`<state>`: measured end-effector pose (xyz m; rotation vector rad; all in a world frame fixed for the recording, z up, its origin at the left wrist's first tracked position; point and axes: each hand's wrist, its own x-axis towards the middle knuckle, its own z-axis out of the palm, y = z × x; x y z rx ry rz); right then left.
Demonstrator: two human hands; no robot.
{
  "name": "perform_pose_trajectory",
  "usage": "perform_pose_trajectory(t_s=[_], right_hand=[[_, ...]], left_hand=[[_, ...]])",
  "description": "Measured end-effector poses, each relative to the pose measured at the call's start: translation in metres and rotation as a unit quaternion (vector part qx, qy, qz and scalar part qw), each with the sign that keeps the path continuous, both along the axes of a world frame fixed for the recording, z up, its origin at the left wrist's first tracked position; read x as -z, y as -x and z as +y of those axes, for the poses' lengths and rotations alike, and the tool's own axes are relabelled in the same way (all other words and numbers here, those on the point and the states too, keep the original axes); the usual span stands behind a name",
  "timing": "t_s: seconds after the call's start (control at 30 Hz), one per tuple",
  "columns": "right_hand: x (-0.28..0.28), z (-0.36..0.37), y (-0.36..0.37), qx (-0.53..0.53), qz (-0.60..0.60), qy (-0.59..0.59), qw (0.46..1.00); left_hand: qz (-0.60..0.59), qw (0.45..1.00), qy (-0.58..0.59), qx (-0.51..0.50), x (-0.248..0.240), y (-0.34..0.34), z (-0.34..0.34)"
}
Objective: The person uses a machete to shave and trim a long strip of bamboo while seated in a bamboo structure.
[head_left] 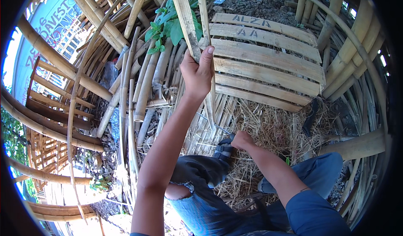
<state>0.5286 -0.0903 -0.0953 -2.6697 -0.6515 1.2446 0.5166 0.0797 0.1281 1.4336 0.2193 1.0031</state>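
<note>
The left hand [197, 74] is raised near the middle of the view, its fingers clamped round a length of split bamboo [185, 22], the thumb lying upward along it. Above the grip the bamboo stands as two pale strips, spread apart in a narrow V (the left one looks the wider). Below the grip it narrows to an end that reaches down over flat pale slats [197, 133].

The right hand [243, 140], lower and nearer the body, has its fingers curled shut on the dark handle of a knife [216, 127]. The thin blade points up and to the left, across the lower end of the bamboo; whether its edge touches there is hard to tell, since the blade is small and partly lost against the pale slats.

Just beyond the right hand, straw [256, 118] covers the ground, and a slatted crate [268, 56] lies past it. A green plant [175, 28] shows behind the left strip, and bamboo poles [150, 85] are heaped to the left of the raised hand. Under the arms are bent legs in torn jeans [193, 202], with a dark shoe [222, 151] just beside the knife's handle.
</note>
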Motion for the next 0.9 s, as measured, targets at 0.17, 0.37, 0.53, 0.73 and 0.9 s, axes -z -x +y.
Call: perform_pose_trajectory(t_s=[0.17,0.37,0.53,0.73,0.9], right_hand=[[-0.001,-0.001,0.002,0.009,-0.006,-0.002,1.0],[-0.004,0.002,0.001,-0.009,-0.005,0.005,1.0],[0.004,-0.003,-0.001,-0.043,-0.051,-0.029,0.997],[0.015,0.002,-0.012,-0.154,-0.151,-0.013,0.976],[-0.003,-0.009,-0.009,-0.143,-0.121,-0.009,0.982]], left_hand=[[-0.026,1.0,0.001,0.003,0.0,0.003,-0.002],[-0.038,0.999,0.007,-0.012,-0.001,0.005,0.004],[-0.022,1.0,-0.005,-0.02,0.006,-0.001,0.002],[0.001,0.998,-0.036,-0.058,0.003,-0.016,0.01],[0.008,0.996,0.005,-0.09,-0.011,0.015,0.022]])
